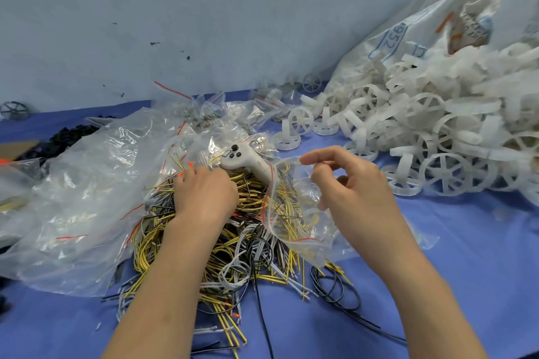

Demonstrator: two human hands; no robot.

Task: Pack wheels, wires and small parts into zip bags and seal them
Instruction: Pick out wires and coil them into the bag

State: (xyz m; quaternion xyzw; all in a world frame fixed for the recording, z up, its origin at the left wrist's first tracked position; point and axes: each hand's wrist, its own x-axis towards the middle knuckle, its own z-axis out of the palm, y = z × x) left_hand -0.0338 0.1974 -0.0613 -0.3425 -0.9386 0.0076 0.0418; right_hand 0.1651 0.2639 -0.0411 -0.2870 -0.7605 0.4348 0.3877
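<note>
Clear plastic zip bags with red seal strips lie heaped across the left half of the blue worktop, toward its far edge. Beside them, a tangled pile of yellow, white and black wires sits at the middle, near the front edge. The left hand reaches into that pile, fingers curled down among the wires. A white handheld controller with black buttons rests on the pile's far side. The right hand pinches the mouth of one clear zip bag over the wires. White plastic spoked wheels spill from a large white sack at the right edge.
</note>
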